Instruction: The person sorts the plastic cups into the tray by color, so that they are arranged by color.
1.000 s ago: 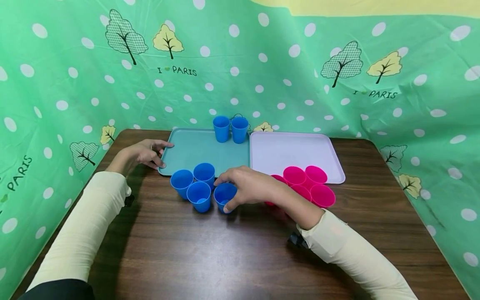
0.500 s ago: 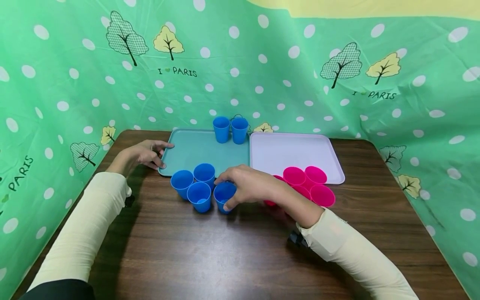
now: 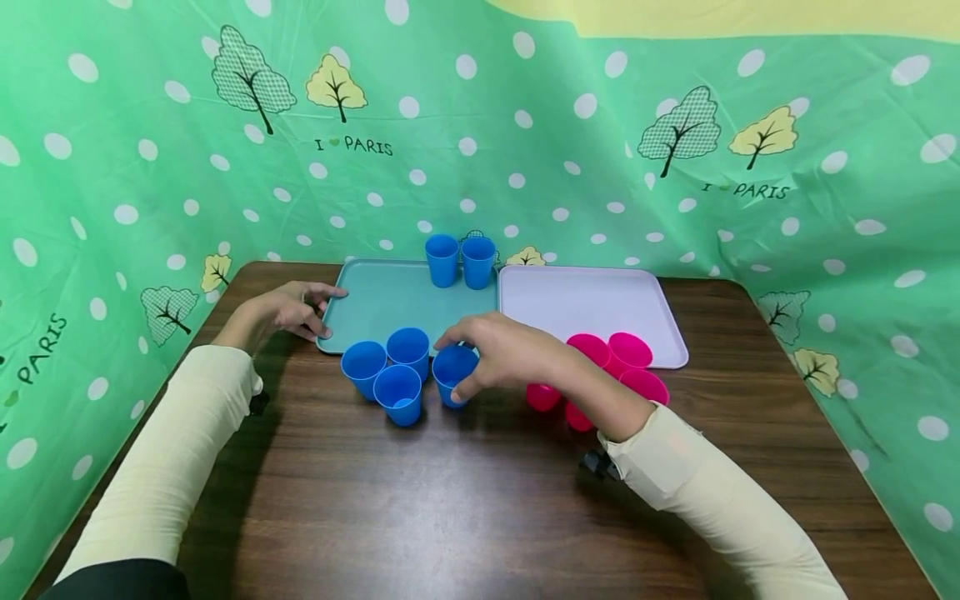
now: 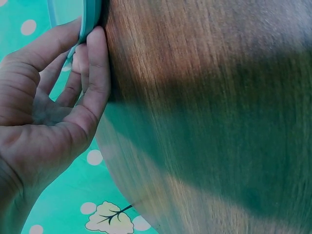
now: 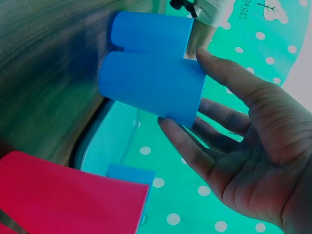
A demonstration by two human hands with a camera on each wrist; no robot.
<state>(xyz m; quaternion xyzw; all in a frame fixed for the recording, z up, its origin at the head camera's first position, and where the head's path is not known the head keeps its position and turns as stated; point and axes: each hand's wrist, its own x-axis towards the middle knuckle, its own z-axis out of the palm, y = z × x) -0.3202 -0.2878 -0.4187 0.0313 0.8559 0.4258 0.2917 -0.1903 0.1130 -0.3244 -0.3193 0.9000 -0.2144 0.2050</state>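
Note:
My right hand holds a blue cup near its rim, thumb on the near side and fingers round the far side. In the right wrist view the thumb and fingertips lie at the rim of that upright cup. Three more blue cups stand just left of it, the nearest being a cup at the front. My left hand grips the left edge of the teal tray; in the left wrist view its fingertips pinch the tray rim.
Two blue cups stand at the tray's back right. A pale lilac tray adjoins it on the right. Several pink cups cluster at its front edge, partly hidden by the right forearm. A green printed cloth hangs behind the table.
My right hand has moved the blue cup a little away from me, toward the teal tray, and slightly right. The left hand stays at the tray edge.

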